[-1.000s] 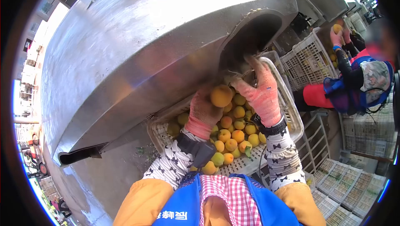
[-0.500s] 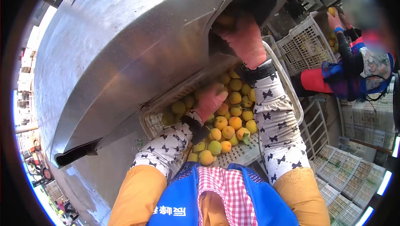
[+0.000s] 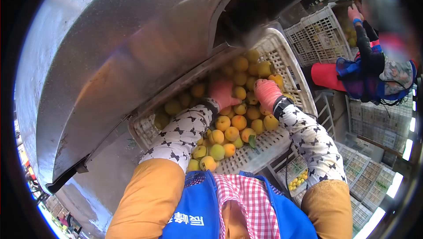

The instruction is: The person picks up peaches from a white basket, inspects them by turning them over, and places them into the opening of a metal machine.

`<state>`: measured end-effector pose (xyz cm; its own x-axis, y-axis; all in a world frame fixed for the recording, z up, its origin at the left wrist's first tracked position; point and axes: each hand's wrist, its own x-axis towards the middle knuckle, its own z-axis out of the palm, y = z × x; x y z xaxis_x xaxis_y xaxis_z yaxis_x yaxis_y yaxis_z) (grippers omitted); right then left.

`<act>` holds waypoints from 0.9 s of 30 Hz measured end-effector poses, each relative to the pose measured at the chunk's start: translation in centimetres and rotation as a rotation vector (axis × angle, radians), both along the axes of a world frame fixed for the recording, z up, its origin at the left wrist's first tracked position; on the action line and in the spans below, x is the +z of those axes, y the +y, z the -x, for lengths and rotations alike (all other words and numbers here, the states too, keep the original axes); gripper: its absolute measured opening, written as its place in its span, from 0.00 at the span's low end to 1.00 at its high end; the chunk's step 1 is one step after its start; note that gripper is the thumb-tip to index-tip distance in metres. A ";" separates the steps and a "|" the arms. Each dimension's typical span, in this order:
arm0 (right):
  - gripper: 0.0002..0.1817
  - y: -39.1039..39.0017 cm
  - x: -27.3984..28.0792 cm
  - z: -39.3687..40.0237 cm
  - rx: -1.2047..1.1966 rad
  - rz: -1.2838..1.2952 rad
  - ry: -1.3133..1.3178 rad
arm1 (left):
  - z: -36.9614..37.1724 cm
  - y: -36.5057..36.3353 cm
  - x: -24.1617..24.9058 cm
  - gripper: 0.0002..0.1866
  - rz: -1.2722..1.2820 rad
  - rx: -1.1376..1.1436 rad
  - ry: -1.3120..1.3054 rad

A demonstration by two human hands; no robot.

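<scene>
A white plastic crate (image 3: 293, 65) of yellow-orange peaches (image 3: 238, 122) sits below a metal chute. My left hand (image 3: 221, 93), in a pink glove, lies among the peaches near the middle of the crate. Its thumb is stretched out beside one peach, and its other fingers are partly hidden in shadow. To its right, my right hand (image 3: 268, 94), gloved the same way, rests on the fruit near the crate's right side. Its fingers are curled downward, and what lies under them is hidden. A green leaf (image 3: 252, 141) sticks up among the peaches at the near side.
The metal chute (image 3: 132, 58) with its dark opening (image 3: 260, 7) overhangs the crate's far side. At upper right, a co-worker (image 3: 368, 67) handles another white crate (image 3: 319, 36). Stacked crates (image 3: 370, 177) stand at lower right, and a crate with yellow fruit (image 3: 298, 180) is below my right arm.
My right hand has come down out of the chute opening onto the peaches in the crate. My left hand has stayed among the fruit. The camera view has shifted slightly.
</scene>
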<state>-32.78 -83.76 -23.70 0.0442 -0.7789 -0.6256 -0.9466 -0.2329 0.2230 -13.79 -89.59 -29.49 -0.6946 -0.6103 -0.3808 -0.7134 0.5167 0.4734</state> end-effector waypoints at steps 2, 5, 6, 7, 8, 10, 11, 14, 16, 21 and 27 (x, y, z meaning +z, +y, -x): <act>0.31 -1.2 5.7 -0.3 -0.223 0.036 -0.347 | 0.6 0.4 1.6 0.42 -0.034 0.009 -0.032; 0.39 0.8 9.1 0.0 -0.557 0.241 -1.129 | 2.5 1.2 2.3 0.33 0.019 0.122 -0.097; 0.42 1.3 10.1 -0.3 -0.771 0.164 -1.343 | 2.8 0.7 2.0 0.34 -0.043 0.085 -0.111; 0.44 1.8 11.5 -1.0 -0.992 0.079 -1.554 | 2.9 0.5 1.6 0.35 -0.105 0.045 -0.129; 0.44 2.3 13.3 -1.7 -1.154 0.021 -1.760 | 2.3 0.3 0.8 0.35 -0.095 0.047 -0.123; 0.42 2.8 14.3 -2.0 -1.120 0.139 -1.883 | 0.0 -0.5 -0.8 0.40 -0.529 0.333 0.294; 0.42 3.2 14.3 -1.7 -1.094 0.181 -1.893 | -1.1 -0.4 0.1 0.40 -0.519 0.318 0.289; 0.42 3.0 14.3 -1.1 -0.758 0.411 -1.601 | -3.3 -0.3 7.2 0.42 -1.277 0.669 0.923; 0.42 2.4 15.0 -2.0 -0.640 0.452 -1.571 | -4.5 0.7 12.8 0.43 -1.442 0.580 1.333; 0.36 1.8 16.6 -5.8 -0.673 0.784 -1.521 | -3.5 1.3 16.2 0.47 -1.349 0.738 1.506; 0.34 -2.6 18.9 -5.6 -0.362 1.047 -1.312 | -2.5 0.0 19.5 0.44 -1.296 0.755 1.671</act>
<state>-27.15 -86.36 -4.85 -0.1852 -0.8859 0.4254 -0.5739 -0.2539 -0.7786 -11.25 -89.58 -10.02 -0.5489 -0.8184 -0.1702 0.7088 -0.5636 0.4242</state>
